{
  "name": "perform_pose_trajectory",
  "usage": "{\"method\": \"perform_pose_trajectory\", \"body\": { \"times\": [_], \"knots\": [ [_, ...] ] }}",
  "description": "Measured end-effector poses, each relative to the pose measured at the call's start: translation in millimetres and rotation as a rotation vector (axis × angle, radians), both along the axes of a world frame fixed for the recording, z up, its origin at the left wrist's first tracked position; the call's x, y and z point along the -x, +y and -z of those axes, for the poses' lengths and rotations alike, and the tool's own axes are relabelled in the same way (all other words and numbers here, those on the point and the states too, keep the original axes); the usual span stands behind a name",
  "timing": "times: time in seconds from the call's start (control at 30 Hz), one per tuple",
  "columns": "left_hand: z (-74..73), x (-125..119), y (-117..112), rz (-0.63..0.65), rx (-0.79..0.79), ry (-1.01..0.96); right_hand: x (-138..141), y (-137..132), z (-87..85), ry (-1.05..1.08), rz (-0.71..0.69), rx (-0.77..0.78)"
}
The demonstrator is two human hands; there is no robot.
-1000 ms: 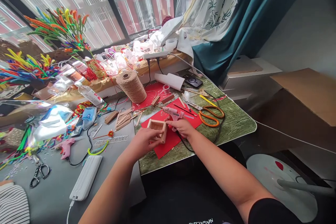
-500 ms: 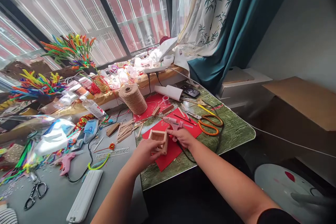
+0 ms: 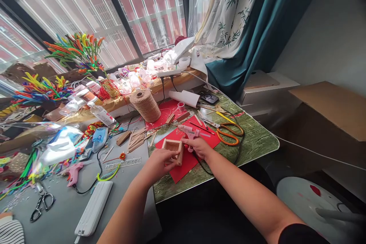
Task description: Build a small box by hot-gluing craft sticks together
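Observation:
A small open wooden box (image 3: pixel 182 155) of thin strips sits over red paper, its open side facing up. My left hand (image 3: pixel 160 162) grips the box at its near side, with fingers bent over the rim. Just right of the box, my right hand (image 3: pixel 201 147) is closed around the handle of a pink hot glue gun (image 3: pixel 190 132). The gun's nozzle points left above the box's far edge, and a fingertip lies close to the box's right corner. I cannot tell whether that fingertip touches it. The red paper (image 3: pixel 183 173) lies beneath both.
Orange-handled scissors (image 3: pixel 228 137) lie right of the paper. A twine spool (image 3: pixel 145 106) stands behind, near wooden strips (image 3: pixel 136 140). On the left are another pink glue gun (image 3: pixel 74 174), a white power strip (image 3: pixel 94 208) and black-handled scissors (image 3: pixel 42 206). Craft supplies crowd the windowsill.
The view has shifted slightly. Both hands keep their holds, and the box and glue gun stay in nearly the same place.

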State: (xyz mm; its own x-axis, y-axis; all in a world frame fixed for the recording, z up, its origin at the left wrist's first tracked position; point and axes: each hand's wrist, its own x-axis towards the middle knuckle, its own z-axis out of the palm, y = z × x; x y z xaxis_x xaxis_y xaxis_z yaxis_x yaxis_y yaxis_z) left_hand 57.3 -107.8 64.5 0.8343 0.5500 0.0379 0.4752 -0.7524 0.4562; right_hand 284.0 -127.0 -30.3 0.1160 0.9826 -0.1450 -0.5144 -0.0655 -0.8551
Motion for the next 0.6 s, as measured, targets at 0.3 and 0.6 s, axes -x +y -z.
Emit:
{"method": "perform_pose_trajectory", "body": {
  "times": [0.3,0.6],
  "knots": [
    [2.9,0.0,0.4,0.019,-0.032,-0.018,5.3,-3.7,-16.9,-0.036,0.017,0.076],
    [3.1,-0.2,-3.1,0.002,-0.065,0.005,8.7,-0.6,-15.1,-0.038,0.071,0.092]
  ]
}}
